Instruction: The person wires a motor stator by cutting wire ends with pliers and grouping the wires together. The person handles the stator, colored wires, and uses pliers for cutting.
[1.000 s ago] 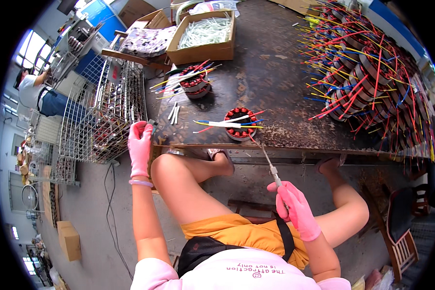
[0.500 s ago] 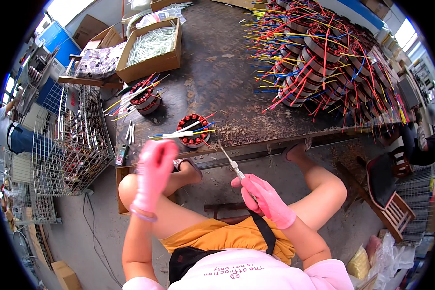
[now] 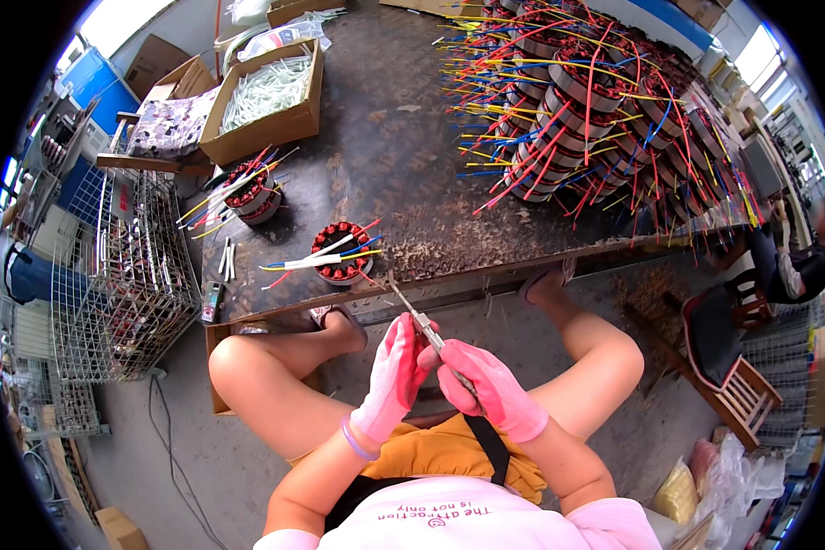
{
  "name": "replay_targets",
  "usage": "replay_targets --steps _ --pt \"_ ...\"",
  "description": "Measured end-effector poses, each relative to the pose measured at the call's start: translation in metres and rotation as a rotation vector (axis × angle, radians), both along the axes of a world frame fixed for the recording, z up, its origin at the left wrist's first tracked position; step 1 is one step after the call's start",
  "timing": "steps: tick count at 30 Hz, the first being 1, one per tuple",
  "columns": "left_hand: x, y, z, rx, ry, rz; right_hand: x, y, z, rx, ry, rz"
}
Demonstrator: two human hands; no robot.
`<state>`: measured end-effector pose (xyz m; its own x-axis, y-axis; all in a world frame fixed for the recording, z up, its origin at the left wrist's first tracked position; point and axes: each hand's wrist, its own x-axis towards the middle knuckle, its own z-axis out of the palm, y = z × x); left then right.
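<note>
My right hand [image 3: 486,385], in a pink glove, is wrapped round the handle of a slender metal tool [image 3: 423,323]. The tool's thin tip points up and left toward the table edge. My left hand [image 3: 394,371], also gloved in pink, has its fingers pressed together against the tool's shaft, just ahead of the right hand. Beyond the tip, near the table's front edge, lies a motor stator [image 3: 343,274] with red windings. White sleeves [image 3: 325,260] lie across it, with blue, yellow and red wire ends sticking out.
A second stator [image 3: 258,203] with long wires stands farther left on the dark table [image 3: 385,156]. Several loose white sleeves [image 3: 227,260] lie nearby. A cardboard box [image 3: 264,124] holds many more. Stacked wired stators [image 3: 577,119] fill the right side. Wire baskets [image 3: 142,266] stand at the left.
My left hand has come down and right from beside the stator to the tool. My right hand still grips the tool, slightly farther left. The view has shifted slightly.
</note>
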<state>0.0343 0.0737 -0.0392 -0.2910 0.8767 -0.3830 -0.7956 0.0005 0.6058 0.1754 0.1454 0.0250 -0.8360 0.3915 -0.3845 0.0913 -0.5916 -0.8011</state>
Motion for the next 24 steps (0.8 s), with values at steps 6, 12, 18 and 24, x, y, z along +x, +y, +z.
replay_targets --steps 6,12,18,24 --pt "0.007 0.005 0.005 -0.035 -0.034 0.071 0.0 -0.002 0.005 -0.001 -0.029 -0.017" --pt "0.009 0.007 0.005 -0.045 -0.067 0.079 0.0 -0.002 0.008 -0.015 -0.047 -0.023" --pt "-0.022 -0.006 0.019 -0.159 0.083 -0.25 0.003 0.001 0.004 -0.034 -0.017 -0.008" --pt "-0.131 -0.005 0.076 0.022 1.979 0.029 0.021 0.012 0.01 -0.001 -0.198 0.029"
